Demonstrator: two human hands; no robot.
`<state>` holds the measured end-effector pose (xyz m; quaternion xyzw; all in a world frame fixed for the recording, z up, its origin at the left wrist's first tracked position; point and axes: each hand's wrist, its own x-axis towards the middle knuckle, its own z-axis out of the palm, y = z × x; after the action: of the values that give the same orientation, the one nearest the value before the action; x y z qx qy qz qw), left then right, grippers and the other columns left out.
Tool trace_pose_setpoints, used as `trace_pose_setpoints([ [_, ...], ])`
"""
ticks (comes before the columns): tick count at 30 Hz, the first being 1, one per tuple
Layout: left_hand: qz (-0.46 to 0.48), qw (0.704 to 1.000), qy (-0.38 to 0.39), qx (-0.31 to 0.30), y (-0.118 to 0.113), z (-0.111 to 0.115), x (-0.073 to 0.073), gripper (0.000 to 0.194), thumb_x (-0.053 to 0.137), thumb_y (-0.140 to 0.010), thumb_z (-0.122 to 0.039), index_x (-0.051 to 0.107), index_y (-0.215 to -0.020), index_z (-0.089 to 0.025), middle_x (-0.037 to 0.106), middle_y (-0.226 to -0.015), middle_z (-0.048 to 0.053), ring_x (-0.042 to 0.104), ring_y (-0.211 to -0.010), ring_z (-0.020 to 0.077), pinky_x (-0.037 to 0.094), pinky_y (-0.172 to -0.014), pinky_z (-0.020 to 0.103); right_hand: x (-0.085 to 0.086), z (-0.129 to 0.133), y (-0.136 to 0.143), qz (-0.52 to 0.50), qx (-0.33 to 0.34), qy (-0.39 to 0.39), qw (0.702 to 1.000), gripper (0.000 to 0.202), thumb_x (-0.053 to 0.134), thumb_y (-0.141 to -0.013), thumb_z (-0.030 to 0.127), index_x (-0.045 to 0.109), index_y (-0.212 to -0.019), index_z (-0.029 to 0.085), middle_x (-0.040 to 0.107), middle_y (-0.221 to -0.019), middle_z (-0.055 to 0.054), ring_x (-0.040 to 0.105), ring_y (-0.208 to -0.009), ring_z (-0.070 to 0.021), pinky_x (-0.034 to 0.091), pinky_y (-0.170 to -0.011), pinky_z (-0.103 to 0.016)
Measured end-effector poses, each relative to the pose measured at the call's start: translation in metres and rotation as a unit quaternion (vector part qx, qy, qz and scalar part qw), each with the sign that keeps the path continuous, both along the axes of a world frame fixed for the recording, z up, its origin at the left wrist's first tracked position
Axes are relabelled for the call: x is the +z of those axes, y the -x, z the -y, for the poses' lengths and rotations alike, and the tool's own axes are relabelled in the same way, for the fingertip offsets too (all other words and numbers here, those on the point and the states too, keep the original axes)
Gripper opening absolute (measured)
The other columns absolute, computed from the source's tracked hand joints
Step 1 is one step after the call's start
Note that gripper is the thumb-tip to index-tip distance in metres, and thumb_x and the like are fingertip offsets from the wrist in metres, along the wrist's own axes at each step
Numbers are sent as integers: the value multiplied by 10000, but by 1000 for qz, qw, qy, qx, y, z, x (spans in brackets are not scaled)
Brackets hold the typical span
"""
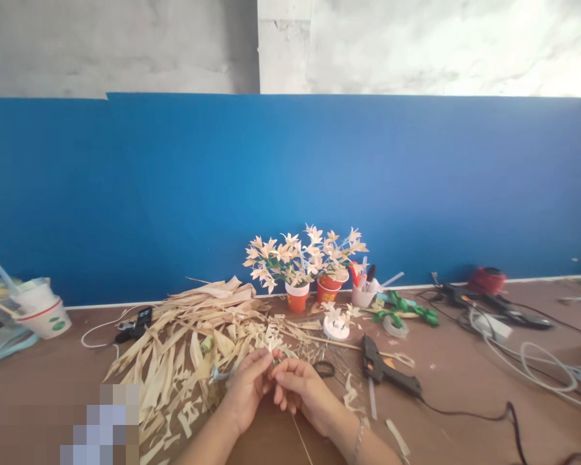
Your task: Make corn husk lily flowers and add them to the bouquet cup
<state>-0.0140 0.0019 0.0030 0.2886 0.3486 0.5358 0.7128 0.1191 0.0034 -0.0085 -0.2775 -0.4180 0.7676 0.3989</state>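
I have both hands in the middle of my head view, low over the near part of the table (445,420), fingertips brought together. The left hand (250,386) and the right hand (304,385) each close in a narrow pinch at the base of a small pale flower (272,337) — its petals poke up just above the tips, with a speck of green between them. A thin stem (302,439) shows below the hands, slanting toward me; my own fingers hide whether it joins the flower. A bracelet (359,440) circles my right wrist. To my left and ahead, dry husks (208,307) spread in a loose heap, reaching behind the fingers. Beyond the hands, two red cups, one at left (297,301) and one at right (327,290), carry sprays of pale blossoms (314,248) in front of the blue board (290,161). Nearer, a white dish (336,332) holds more blooms, with a clear roll (396,327) and green tape (428,316) farther right. The scissors (324,369) lie just beside my right hand — only the dark handle shows clearly — and the glue gun (378,365) rests farther right, its cord (469,412) trailing away.
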Motion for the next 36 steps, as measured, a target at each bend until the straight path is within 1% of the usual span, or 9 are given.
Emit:
trace_pose_setpoints([
  [6, -19, 999, -27, 2, 3, 0, 1, 235, 743, -650, -312, 589, -684, -137, 645, -742, 20, 494, -478, 68, 316, -415, 183, 2, 1, -1, 8, 7, -11, 1000, 259, 701, -712, 335, 595, -797, 115, 641, -569, -12, 540, -429, -68, 283, -372, -140],
  [9, -39, 998, -48, -12, 5, 2, 4, 234, 732, -664, -327, 582, -679, -149, 637, -680, 11, 492, -470, 78, 307, -431, 192, 3, 1, -2, -2, 7, -16, 1000, 229, 705, -714, 314, 598, -765, 117, 635, -562, -7, 542, -434, -65, 298, -380, -137],
  [12, -68, 995, -64, -30, 6, 3, 8, 243, 726, -670, -352, 604, -678, -143, 588, -574, -9, 478, -453, 81, 296, -443, 200, 2, 1, -3, -14, 11, -14, 1000, 219, 710, -709, 300, 597, -741, 116, 633, -550, -6, 542, -427, -64, 296, -380, -136],
  [18, -93, 992, -82, -23, 5, 7, 19, 223, 750, -640, -328, 628, -663, -143, 586, -565, -8, 464, -486, 83, 285, -458, 198, 2, 1, -5, -61, 34, 4, 998, 205, 728, -683, 272, 595, -719, 119, 634, -541, 0, 534, -409, -61, 296, -385, -143],
  [21, -92, 992, -84, -20, 1, 13, 26, 219, 761, -624, -318, 626, -656, -149, 599, -570, -11, 457, -485, 79, 304, -473, 197, 2, 2, -9, -110, 75, 20, 991, 204, 744, -647, 261, 613, -713, 119, 626, -527, 2, 539, -409, -72, 314, -404, -158],
  [25, -80, 988, -118, -57, -7, 24, 36, 209, 743, -651, -313, 608, -638, -155, 614, -551, 0, 529, -521, 114, 375, -549, 227, -2, 4, -15, -148, 167, 31, 974, 253, 751, -590, 318, 631, -654, 104, 609, -473, -16, 518, -384, -90, 318, -411, -186],
  [30, -106, 986, -120, -49, -12, 36, 51, 258, 770, -604, -369, 635, -642, -152, 586, -500, 2, 499, -453, 106, 348, -472, 219, 2, 8, -19, -134, 223, 32, 965, 289, 763, -529, 343, 648, -602, 88, 610, -466, -37, 534, -394, -110, 344, -431, -212],
  [32, -135, 978, -143, -76, -13, 43, 58, 245, 730, -657, -379, 651, -641, -147, 609, -514, 30, 529, -450, 124, 357, -454, 227, 5, 10, -21, -127, 241, 33, 962, 297, 772, -512, 350, 647, -583, 90, 597, -449, -32, 525, -382, -113, 353, -431, -218],
  [36, -122, 970, -160, -139, -16, 58, 72, 235, 676, -712, -402, 656, -682, -169, 625, -526, 48, 589, -454, 180, 419, -459, 275, 6, 11, -24, -98, 294, 30, 950, 398, 825, -407, 422, 643, -552, 100, 605, -470, -25, 506, -378, -108, 358, -415, -212],
])
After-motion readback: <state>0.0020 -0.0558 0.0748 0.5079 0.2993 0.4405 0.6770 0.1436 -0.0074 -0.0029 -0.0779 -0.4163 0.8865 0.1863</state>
